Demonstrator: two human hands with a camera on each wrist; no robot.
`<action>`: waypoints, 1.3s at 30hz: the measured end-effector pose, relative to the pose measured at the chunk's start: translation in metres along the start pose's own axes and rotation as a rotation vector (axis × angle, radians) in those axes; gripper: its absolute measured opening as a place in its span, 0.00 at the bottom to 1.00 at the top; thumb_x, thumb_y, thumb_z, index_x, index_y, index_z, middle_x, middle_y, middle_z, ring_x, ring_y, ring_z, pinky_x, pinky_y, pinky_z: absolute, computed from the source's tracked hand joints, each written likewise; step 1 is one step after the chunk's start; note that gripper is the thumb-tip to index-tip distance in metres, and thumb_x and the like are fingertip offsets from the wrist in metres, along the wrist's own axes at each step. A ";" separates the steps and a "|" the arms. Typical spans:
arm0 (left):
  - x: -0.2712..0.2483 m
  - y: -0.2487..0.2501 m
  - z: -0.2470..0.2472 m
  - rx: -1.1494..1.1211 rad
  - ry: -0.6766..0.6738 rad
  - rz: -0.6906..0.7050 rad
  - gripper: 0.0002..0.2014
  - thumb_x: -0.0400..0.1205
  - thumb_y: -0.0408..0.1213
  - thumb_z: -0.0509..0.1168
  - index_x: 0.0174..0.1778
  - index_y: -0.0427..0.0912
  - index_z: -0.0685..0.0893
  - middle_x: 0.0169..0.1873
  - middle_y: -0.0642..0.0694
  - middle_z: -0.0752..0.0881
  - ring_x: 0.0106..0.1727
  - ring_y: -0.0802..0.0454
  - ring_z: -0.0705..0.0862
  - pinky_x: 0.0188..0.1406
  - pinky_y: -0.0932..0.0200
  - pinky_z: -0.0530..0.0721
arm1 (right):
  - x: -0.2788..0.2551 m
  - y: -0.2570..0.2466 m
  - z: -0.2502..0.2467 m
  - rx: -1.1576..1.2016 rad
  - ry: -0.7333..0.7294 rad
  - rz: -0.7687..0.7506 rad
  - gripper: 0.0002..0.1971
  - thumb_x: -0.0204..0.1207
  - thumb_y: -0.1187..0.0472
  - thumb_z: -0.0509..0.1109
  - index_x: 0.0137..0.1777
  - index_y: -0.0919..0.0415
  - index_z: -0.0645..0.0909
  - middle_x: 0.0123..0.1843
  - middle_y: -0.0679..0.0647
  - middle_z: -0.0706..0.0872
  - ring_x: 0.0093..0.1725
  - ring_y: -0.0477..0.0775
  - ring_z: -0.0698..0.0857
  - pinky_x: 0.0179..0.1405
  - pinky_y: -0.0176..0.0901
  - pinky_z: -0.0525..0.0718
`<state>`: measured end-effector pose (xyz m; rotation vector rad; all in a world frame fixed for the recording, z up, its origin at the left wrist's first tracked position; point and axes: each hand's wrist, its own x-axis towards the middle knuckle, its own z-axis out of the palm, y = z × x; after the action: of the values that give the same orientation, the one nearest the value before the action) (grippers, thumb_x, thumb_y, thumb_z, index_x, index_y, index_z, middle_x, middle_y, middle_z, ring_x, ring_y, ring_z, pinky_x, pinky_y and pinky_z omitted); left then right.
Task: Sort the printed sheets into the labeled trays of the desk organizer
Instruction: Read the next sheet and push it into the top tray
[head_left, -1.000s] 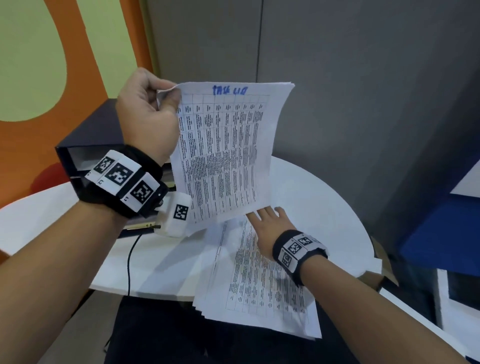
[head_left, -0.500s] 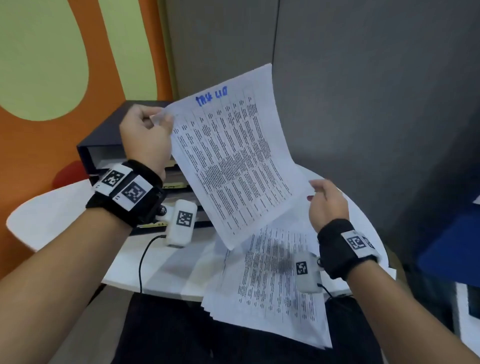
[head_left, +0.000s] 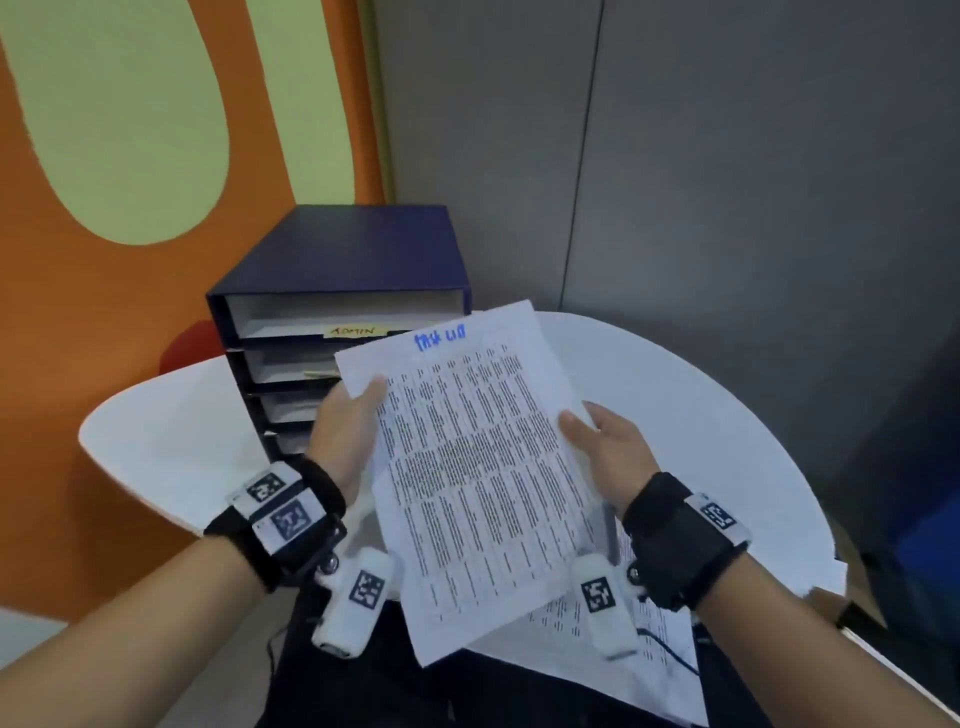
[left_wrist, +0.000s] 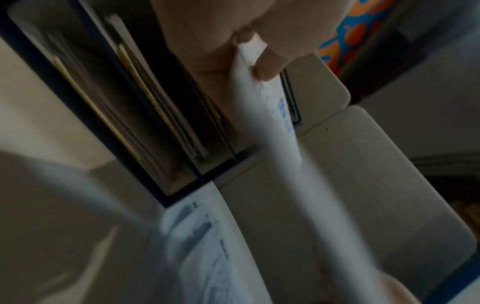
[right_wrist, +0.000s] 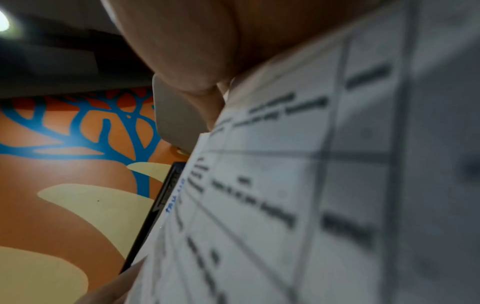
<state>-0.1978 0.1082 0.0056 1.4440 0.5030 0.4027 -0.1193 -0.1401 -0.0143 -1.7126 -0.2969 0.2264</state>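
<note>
A printed sheet with a table and blue handwriting at its top is held above the table, in front of the dark blue desk organizer. My left hand pinches its left edge, thumb on the printed face. My right hand pinches its right edge. The organizer has several stacked trays; the top one carries a yellow label reading ADMIN. In the left wrist view my left hand pinches the sheet in front of the tray openings. The right wrist view shows the sheet close up.
A stack of more printed sheets lies on the near edge of the round white table, partly under the held sheet. A grey partition wall stands behind the table and an orange and green wall to the left.
The sheet has come down from a raised tilt to lie flatter in front of the organizer. My right hand left the stack and took the sheet's right edge. The view has pulled back.
</note>
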 end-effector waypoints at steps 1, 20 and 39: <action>-0.004 -0.002 -0.004 0.045 -0.015 -0.005 0.16 0.91 0.44 0.56 0.71 0.45 0.81 0.65 0.53 0.86 0.64 0.53 0.84 0.70 0.48 0.77 | -0.002 0.004 0.005 -0.001 -0.027 0.030 0.10 0.85 0.61 0.63 0.60 0.61 0.84 0.55 0.53 0.90 0.47 0.40 0.88 0.38 0.23 0.81; 0.034 0.041 -0.094 0.122 0.131 -0.075 0.12 0.86 0.38 0.63 0.54 0.32 0.84 0.49 0.36 0.88 0.47 0.41 0.87 0.54 0.47 0.83 | -0.011 -0.012 0.088 0.103 -0.265 0.105 0.11 0.83 0.69 0.62 0.55 0.55 0.82 0.41 0.40 0.90 0.36 0.37 0.89 0.35 0.28 0.83; 0.035 0.033 -0.128 0.334 -0.379 -0.385 0.30 0.62 0.51 0.82 0.54 0.35 0.88 0.49 0.33 0.92 0.37 0.46 0.93 0.33 0.55 0.91 | 0.049 -0.049 0.127 0.021 -0.084 0.267 0.21 0.84 0.55 0.61 0.71 0.68 0.74 0.67 0.59 0.81 0.65 0.60 0.80 0.63 0.45 0.77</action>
<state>-0.2388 0.2370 0.0284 1.6506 0.5396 -0.2718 -0.1166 0.0016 0.0139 -1.7228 -0.1256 0.4961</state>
